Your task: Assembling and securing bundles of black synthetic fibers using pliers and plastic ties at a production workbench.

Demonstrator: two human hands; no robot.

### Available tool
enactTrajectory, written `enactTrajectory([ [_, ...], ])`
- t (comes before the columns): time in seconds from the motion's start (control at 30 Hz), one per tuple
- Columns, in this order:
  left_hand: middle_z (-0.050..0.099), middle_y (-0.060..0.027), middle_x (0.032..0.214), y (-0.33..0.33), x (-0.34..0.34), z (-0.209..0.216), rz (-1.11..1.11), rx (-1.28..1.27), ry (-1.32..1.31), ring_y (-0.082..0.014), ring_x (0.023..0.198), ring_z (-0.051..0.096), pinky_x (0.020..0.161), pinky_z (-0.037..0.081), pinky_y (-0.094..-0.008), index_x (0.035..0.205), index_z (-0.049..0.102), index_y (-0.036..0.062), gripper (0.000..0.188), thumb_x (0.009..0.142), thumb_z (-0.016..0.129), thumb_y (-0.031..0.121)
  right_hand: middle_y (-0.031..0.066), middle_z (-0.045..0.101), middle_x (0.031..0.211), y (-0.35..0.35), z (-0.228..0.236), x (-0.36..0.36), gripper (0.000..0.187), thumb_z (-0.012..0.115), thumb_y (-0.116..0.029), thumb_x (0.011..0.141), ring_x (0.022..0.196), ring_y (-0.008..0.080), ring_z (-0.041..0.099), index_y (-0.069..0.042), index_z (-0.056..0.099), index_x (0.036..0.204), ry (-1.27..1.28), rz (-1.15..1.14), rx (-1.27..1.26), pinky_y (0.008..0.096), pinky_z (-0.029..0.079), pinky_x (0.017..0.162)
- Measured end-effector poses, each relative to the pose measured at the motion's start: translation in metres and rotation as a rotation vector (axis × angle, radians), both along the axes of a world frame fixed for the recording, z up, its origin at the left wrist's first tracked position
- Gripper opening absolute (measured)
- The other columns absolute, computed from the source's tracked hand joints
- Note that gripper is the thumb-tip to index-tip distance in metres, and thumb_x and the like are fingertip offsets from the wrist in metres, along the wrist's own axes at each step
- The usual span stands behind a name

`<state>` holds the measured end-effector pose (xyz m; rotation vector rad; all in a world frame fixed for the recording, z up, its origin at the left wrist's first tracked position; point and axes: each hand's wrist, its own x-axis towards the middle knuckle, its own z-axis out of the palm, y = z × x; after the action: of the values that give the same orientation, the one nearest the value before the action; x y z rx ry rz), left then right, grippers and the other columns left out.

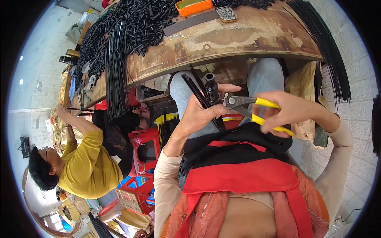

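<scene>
In front of my lap, my left hand (196,116) is closed around a black ringed tubular fitting (211,85) standing upright. Thin black rods (192,85) run alongside it in the same grip, their upper ends leaning left. My right hand (287,110) grips a pair of pliers (240,102) by its yellow handles, which are spread apart. The plier jaws point left and sit beside my left thumb and the fitting's lower end. Whether the jaws touch the fitting, I cannot tell, since fingers cover that spot.
A worn wooden table (222,41) lies ahead, carrying a heap of black tubular parts (147,23), an orange tray (194,7) and a small dish of metal bits (226,14). Bundles of black rods (116,71) overhang its edge. A co-worker in yellow (85,166) sits left, near red stools (147,148).
</scene>
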<state>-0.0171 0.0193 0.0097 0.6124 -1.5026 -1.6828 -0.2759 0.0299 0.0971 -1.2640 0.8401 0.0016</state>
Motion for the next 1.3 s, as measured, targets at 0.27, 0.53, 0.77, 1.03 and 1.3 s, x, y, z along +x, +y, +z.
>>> enactTrajectory([
  [0.27, 0.053, -0.0028, 0.071, 0.002, -0.004, 0.006, 0.108, 0.042, -0.034, -0.0084, 0.059, 0.047, 0.053, 0.036, -0.0221, 0.112, 0.053, -0.0058, 0.045, 0.088, 0.07, 0.028, 0.0083, 0.059, 0.084, 0.009, -0.055, 0.006, 0.034, 0.064, -0.018, 0.087, 0.056, 0.0152, 0.061, -0.001, 0.049, 0.113, 0.123, -0.144, -1.417, 0.0307, 0.047, 0.052],
  [0.53, 0.052, -0.0055, 0.07, 0.007, -0.004, 0.001, 0.125, 0.043, -0.031, -0.0106, 0.058, 0.048, 0.053, 0.038, -0.0241, 0.1, 0.05, -0.0039, 0.031, 0.089, 0.069, 0.017, 0.0096, 0.068, 0.077, 0.011, -0.06, 0.018, 0.036, 0.053, -0.035, 0.098, 0.077, 0.0175, 0.067, 0.0, 0.06, 0.098, -0.048, -0.183, -0.445, 0.0322, 0.051, 0.069],
  [0.77, 0.062, 0.0002, 0.081, 0.008, 0.001, -0.002, 0.046, 0.086, 0.014, -0.0047, 0.073, 0.053, 0.063, 0.043, -0.0212, 0.104, 0.054, 0.0007, 0.024, 0.09, 0.068, 0.015, 0.0116, 0.069, 0.088, 0.011, -0.044, 0.014, 0.04, 0.05, -0.036, 0.099, 0.084, 0.0169, 0.068, 0.003, 0.061, 0.103, -0.051, -0.107, -0.329, 0.0304, 0.052, 0.075],
  [1.03, 0.056, -0.0047, 0.072, 0.0, -0.002, 0.003, 0.041, 0.042, -0.005, -0.0089, 0.062, 0.05, 0.056, 0.039, -0.0228, 0.096, 0.05, -0.0005, 0.027, 0.085, 0.071, 0.012, 0.0076, 0.064, 0.079, -0.004, -0.024, 0.013, 0.035, 0.049, -0.031, 0.101, 0.065, 0.013, 0.063, 0.002, 0.059, 0.096, 0.039, -0.048, -0.049, 0.0258, 0.048, 0.062],
  [1.3, 0.059, -0.0035, 0.095, 0.018, 0.005, 0.012, 0.127, 0.043, -0.175, -0.0122, 0.089, 0.056, 0.08, 0.045, -0.0302, 0.102, 0.056, 0.002, 0.029, 0.078, 0.072, 0.0, 0.0033, 0.057, 0.064, -0.003, -0.016, 0.017, 0.035, 0.055, -0.033, 0.097, 0.055, 0.0101, 0.053, -0.003, 0.058, 0.078, 0.088, -0.022, 0.069, 0.0258, 0.041, 0.052],
])
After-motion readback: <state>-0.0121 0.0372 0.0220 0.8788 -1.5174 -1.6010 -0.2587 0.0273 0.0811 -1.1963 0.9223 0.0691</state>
